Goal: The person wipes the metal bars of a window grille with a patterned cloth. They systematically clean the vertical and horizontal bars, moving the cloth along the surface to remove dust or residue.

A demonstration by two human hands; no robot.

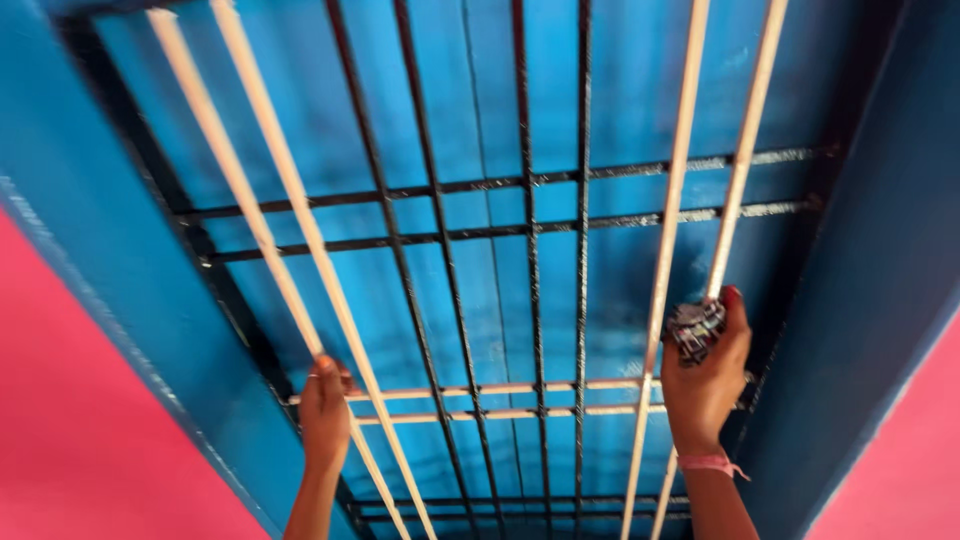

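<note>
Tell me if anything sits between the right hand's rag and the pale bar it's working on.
Nothing visible does. The right hand presses the crumpled rag straight against the pale bar. The left hand grips another pale bar, far left.

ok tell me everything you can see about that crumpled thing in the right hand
The crumpled pad is a small dark wad with grey-white flecks; whether it is cloth or sandpaper cannot be told. The right hand grips it from below and presses it against a pale vertical bar of the window grille, just above the lower pale crossbars.
</note>
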